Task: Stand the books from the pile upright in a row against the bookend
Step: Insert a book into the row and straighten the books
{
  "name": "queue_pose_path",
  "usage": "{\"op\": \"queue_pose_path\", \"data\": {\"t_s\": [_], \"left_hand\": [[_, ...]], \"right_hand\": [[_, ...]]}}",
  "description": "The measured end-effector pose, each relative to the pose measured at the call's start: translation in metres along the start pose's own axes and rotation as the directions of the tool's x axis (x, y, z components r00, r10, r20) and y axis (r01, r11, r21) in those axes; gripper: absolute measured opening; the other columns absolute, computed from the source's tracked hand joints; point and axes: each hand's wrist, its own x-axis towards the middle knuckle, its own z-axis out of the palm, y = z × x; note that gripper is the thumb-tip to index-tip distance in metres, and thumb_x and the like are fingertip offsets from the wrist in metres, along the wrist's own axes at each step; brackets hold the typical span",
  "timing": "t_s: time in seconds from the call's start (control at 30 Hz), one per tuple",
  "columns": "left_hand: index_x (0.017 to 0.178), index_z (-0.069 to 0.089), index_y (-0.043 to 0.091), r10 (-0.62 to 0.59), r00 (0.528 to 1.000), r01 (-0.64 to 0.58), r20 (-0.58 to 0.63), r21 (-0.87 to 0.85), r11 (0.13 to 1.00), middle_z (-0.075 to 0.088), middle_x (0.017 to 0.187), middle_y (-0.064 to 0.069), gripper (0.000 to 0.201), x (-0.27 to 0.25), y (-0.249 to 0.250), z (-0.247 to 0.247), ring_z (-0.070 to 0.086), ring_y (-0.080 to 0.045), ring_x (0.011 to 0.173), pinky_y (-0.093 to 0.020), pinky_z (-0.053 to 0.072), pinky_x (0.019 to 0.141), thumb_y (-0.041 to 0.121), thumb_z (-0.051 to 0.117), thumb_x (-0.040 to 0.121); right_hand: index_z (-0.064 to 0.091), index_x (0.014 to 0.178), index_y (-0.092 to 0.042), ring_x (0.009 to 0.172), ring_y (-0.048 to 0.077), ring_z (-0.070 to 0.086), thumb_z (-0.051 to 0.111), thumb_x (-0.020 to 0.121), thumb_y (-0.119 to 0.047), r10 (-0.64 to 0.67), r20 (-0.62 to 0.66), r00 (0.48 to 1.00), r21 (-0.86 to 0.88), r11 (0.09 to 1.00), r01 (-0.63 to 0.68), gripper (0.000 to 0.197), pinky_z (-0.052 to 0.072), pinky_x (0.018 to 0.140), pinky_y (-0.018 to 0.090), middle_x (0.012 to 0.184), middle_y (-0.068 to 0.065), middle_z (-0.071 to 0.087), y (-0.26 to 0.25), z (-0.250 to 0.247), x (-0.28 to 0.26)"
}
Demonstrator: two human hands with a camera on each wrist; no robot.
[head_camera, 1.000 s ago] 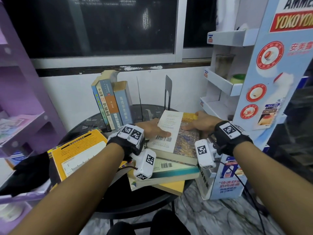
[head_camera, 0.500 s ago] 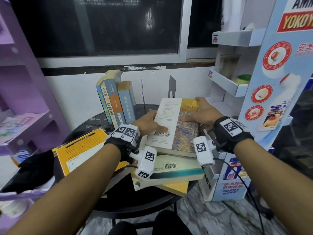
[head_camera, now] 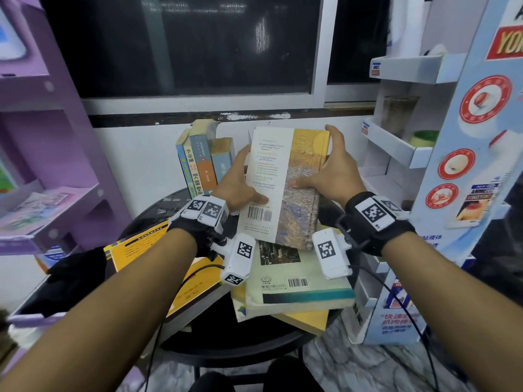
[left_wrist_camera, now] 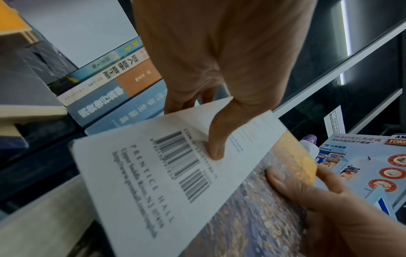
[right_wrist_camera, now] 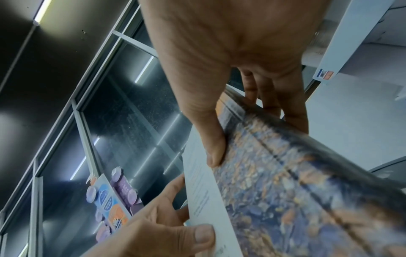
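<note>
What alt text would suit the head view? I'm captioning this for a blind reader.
Two hands, left hand and right hand, hold a white-and-painted-cover book tilted up above a pile of books on a round dark table. Behind it, a row of upright books stands below a dark window.

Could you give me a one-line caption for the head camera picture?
Both hands, left hand and right hand, lift a Prentice Hall book off the pile toward upright books.
</note>
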Motion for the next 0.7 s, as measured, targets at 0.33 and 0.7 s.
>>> {"op": "queue_pose_path", "data": {"t_s": [0.33, 0.7], "left_hand": [[0.148, 0.005, 0.044, 0.071, 0.995, -0.079, -0.065, -0.117, 0.99, 0.05, 0.141, 0.003, 0.116, 0.005, -0.022, -0.007, 0.055, -0.023, 0.119, -0.051, 0.052, 0.088, -0.006, 0.076, 0.071], [0.139, 0.04, 0.024, 0.056, 0.996, -0.085, -0.071, -0.507, 0.858, 0.066, 0.122, 0.002, 0.056, 0.014, -0.018, -0.005, 0.067, -0.015, 0.102, -0.039, 0.054, 0.086, 0.034, 0.064, 0.089]], "right_hand": [[0.024, 0.139, -0.035, 0.107, 0.02, 0.051, 0.095, 0.05, -0.027, -0.124, -0.074, 0.989, -0.049, 0.991, 0.121, 0.114, 0.047, 0.095, 0.042, 0.12, 0.004, 0.05, -0.017, 0.015, -0.013], [0.028, 0.124, -0.035, 0.098, 0.017, 0.059, 0.085, 0.067, -0.034, -0.225, -0.001, 0.974, -0.019, 0.974, 0.225, 0.081, 0.055, 0.084, 0.04, 0.115, -0.001, 0.052, -0.024, 0.009, -0.018]]}}
